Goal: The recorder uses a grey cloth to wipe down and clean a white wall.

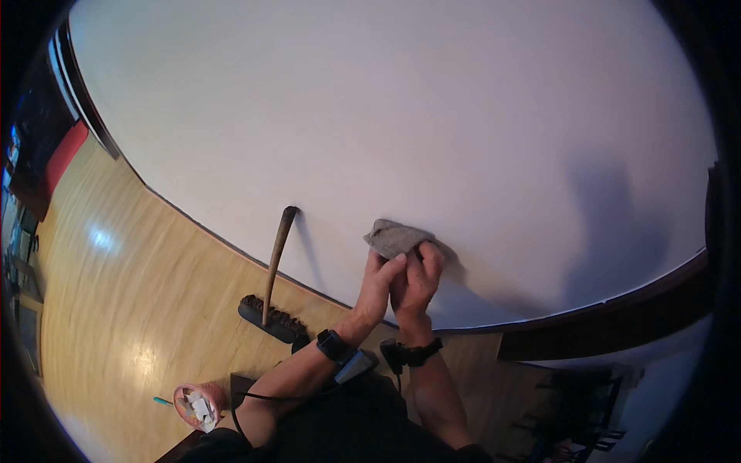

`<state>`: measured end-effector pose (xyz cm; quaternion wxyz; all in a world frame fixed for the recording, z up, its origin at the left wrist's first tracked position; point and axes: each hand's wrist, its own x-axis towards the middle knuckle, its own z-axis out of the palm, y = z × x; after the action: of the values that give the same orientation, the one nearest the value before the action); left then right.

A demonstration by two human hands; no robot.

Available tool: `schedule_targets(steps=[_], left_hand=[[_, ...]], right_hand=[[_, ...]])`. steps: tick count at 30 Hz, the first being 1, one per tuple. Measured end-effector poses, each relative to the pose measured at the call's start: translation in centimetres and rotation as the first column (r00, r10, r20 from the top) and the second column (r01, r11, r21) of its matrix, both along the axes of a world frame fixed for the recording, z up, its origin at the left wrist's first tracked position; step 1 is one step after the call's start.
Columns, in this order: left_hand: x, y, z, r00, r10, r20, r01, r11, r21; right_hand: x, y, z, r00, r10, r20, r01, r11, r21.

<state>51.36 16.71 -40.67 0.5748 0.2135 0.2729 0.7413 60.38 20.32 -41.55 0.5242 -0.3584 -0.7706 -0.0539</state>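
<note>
Both hands are together in front of a white wall [405,127], near its lower part. A folded grey cloth [399,237] is pinched between their fingers. My left hand [376,286] holds its near left side, with the thumb across toward the other hand. My right hand [418,280] has its fingers curled at the cloth's right corner. Whether the cloth touches the wall or is just off it, I cannot tell. A shadow falls on the wall to the right of the cloth.
A broom [272,321] stands on the wood floor [127,278], its handle leaning on the wall left of my hands. A pink wastebasket [217,396] with paper scraps sits at lower left, a green pen-like stick [162,400] beside it. A dark door frame [608,315] borders the wall's right side.
</note>
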Motion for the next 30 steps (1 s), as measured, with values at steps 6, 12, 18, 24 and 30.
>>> schedule_targets(steps=[6, 12, 18, 24, 30], left_hand=[[-0.7, 0.3, -5.0, 0.944, -0.223, 0.243, 0.300, 0.887, -0.352], [-0.3, -0.4, -0.7, 0.988, -0.154, 0.017, 0.155, 0.988, -0.005], [-0.9, -0.5, -0.2, 0.989, -0.147, -0.019, 0.147, 0.989, 0.024], [-1.1, -0.4, -4.2, 0.960, -0.248, 0.128, 0.276, 0.916, -0.293], [-0.8, -1.0, -1.8, 0.975, -0.212, 0.061, 0.205, 0.973, 0.106]], right_hand=[[0.5, -0.7, -6.4, 0.994, 0.074, 0.085, -0.056, 0.978, -0.199], [0.6, -0.1, -1.5, 1.000, -0.018, -0.018, 0.017, 0.999, -0.052], [0.0, 0.1, -1.4, 0.996, -0.087, 0.014, 0.088, 0.993, -0.080], [0.2, -0.8, -7.1, 1.000, -0.011, 0.028, 0.016, 0.980, -0.200], [0.6, 0.0, -2.7, 0.997, -0.078, -0.025, 0.076, 0.994, -0.073]])
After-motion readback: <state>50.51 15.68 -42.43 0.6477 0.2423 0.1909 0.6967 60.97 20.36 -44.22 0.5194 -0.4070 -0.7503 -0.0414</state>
